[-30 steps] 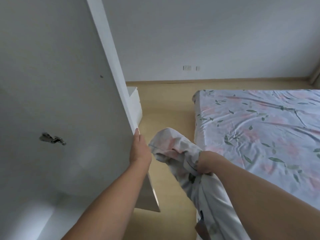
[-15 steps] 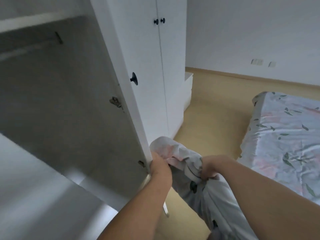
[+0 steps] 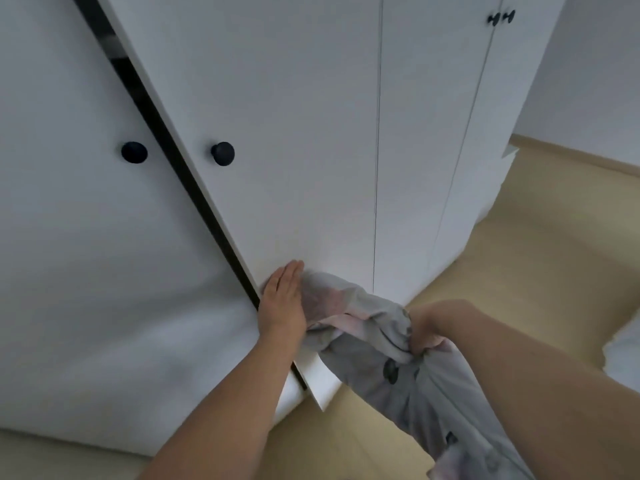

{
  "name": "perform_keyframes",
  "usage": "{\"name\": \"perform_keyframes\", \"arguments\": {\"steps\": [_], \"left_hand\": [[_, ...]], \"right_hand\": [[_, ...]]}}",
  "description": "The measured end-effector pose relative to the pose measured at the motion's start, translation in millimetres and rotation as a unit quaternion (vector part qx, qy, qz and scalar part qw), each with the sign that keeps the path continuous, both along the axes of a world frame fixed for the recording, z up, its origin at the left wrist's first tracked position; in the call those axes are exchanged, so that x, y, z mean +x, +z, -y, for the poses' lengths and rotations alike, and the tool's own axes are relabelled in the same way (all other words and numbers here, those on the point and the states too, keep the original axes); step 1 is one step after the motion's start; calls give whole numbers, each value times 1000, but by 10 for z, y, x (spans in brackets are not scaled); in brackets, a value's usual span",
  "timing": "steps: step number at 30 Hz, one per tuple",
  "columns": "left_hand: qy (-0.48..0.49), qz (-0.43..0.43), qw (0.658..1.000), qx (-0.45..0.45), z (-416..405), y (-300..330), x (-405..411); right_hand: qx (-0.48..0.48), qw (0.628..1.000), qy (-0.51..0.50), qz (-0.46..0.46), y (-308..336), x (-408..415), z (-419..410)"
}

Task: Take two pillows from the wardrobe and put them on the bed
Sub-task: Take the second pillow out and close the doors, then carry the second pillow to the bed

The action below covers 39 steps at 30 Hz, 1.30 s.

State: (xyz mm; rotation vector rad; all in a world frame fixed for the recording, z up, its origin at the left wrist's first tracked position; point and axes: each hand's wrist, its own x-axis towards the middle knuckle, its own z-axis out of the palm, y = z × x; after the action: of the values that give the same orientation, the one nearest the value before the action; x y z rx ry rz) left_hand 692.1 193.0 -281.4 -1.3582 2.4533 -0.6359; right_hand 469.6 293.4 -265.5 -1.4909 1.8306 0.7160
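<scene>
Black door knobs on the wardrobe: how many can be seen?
4. Two large knobs flank the dark gap at left; two small ones sit together at top right.

One white wardrobe fills most of the view, and four round black knobs show on its doors: two large ones close by and two small ones at the far upper right. One pillow in a pale floral cover is in view, along with two bare hands.

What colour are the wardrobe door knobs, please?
Black knobs, against white doors, in the head view.
</scene>
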Motion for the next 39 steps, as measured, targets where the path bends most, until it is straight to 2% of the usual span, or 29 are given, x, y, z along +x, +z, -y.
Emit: {"name": "perform_keyframes", "arguments": {"steps": [3, 6, 14, 24, 27, 29, 31, 33, 35, 39], "left_hand": [[-24, 47, 999, -8, 91, -58, 90], [-14, 48, 999, -6, 186, -71, 95], [-15, 16, 1000, -11, 580, -79, 210], [-25, -17, 999, 30, 791, -92, 269], [-26, -104, 990, 87, 720, -14, 165], [-50, -223, 963, 142, 699, 57, 102], [-128, -286, 931, 187, 688, 99, 41], [-219, -266, 911, 228, 618, 159, -88], [-261, -220, 902, 263, 499, 199, -344], [-305, -120, 914, 238, 194, 283, -1048]], "right_hand": [[22, 999, 26, -4, 27, 116, 223], [28, 999, 29, -12, 26, 159, 360], [12, 1000, 7, -11, -32, 204, 699], [1, 1000, 15, -19, -103, 204, 920], [0, 1000, 11, -23, -85, 164, 910], [-2, 1000, 3, -22, -51, 108, 879], [-7, 1000, -10, -21, 0, 24, 823], [-15, 999, -29, -17, 59, -83, 753], [-26, 998, -53, -10, 144, -213, 667], [-54, 994, -100, 6, 352, -589, 414]]}}
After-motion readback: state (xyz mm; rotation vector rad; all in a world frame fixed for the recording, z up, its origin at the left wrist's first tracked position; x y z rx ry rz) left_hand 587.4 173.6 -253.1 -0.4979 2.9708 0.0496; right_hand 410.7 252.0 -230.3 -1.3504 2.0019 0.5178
